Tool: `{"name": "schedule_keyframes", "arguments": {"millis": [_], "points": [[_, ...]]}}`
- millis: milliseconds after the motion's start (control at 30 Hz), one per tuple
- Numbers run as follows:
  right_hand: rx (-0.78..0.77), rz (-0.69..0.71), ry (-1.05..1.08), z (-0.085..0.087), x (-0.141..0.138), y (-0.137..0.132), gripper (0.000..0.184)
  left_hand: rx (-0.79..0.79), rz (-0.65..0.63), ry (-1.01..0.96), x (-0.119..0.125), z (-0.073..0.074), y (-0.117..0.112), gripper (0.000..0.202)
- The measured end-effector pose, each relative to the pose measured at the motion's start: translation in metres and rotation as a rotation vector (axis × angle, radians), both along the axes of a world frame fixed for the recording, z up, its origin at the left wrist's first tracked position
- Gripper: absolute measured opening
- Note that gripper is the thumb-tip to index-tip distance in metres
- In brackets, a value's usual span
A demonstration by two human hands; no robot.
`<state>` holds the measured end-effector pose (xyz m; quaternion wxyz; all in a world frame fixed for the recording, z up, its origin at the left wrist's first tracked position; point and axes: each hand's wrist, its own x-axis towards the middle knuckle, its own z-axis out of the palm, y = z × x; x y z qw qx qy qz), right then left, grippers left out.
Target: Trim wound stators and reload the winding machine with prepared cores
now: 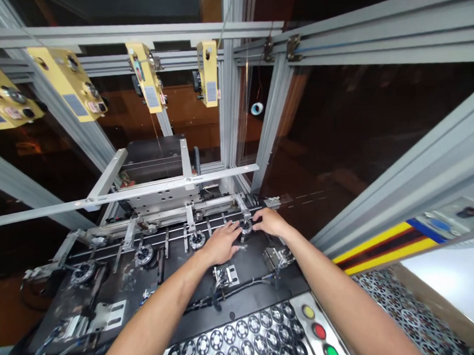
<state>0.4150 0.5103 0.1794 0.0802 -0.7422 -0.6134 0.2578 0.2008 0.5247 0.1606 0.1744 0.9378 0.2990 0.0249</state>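
Black and silver, a small ring [246, 228] sits at the right-hand end of the dark table [254, 262], below a short metal arm [242, 205]. Two bare hands flank it. The left hand [224, 243] lies palm down on its left side, fingers stretched out and thumb standing apart from them; the right hand [269, 222] comes in from the other side, fingers bent and fairly narrow toward the ring. Whether either hand grips it or merely rests against it cannot be told, since the fingertips crowd around its edge.

The step in hand looks like handling or adjusting this ring at its station, judging by how both hands close around one spot. Such a move seems to call for light, even fingertip work from both sides, as the arm overhead leaves little room.

As for looks, the ring is round and partly hidden by the fingers, with a metallic sheen; its finer detail is too small to make out. Similar rings lie to its left, one near [197, 240] and another farther along [144, 255]. Closer to the person, rows of dark-rimmed wheels [229, 335] sit beside yellow, red and green buttons [319, 331].
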Motion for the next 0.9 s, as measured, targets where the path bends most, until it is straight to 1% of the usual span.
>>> {"name": "schedule_keyframes", "arguments": {"millis": [100, 200, 300, 433, 533, 667, 767, 900], "points": [[-0.048, 0.047, 0.031, -0.011, 0.002, 0.011, 0.027, 0.019, -0.068, 0.052, 0.020, -0.012, 0.006, 0.049], [-0.089, 0.052, 0.045, -0.020, 0.000, 0.015, 0.026, 0.048, -0.080, 0.092, 0.029, -0.021, 0.005, 0.051], [-0.119, 0.009, 0.027, -0.026, 0.005, 0.020, 0.027, 0.066, -0.074, 0.120, 0.033, -0.024, 0.005, 0.051], [-0.170, -0.042, 0.018, -0.031, 0.011, 0.035, 0.030, 0.073, -0.057, 0.143, 0.037, -0.024, 0.003, 0.052], [-0.211, -0.067, 0.042, -0.034, 0.010, 0.047, 0.029, 0.069, -0.041, 0.156, 0.038, -0.023, 0.000, 0.052], [-0.195, -0.156, 0.071, -0.035, 0.010, 0.057, 0.030, 0.047, -0.027, 0.175, 0.039, -0.021, -0.003, 0.051], [-0.155, -0.250, 0.095, -0.034, 0.015, 0.055, 0.032, 0.017, -0.015, 0.197, 0.039, -0.019, -0.004, 0.051], [-0.166, -0.321, 0.187, -0.036, 0.019, 0.036, 0.031, -0.016, 0.008, 0.230, 0.039, -0.015, -0.005, 0.050]]}}
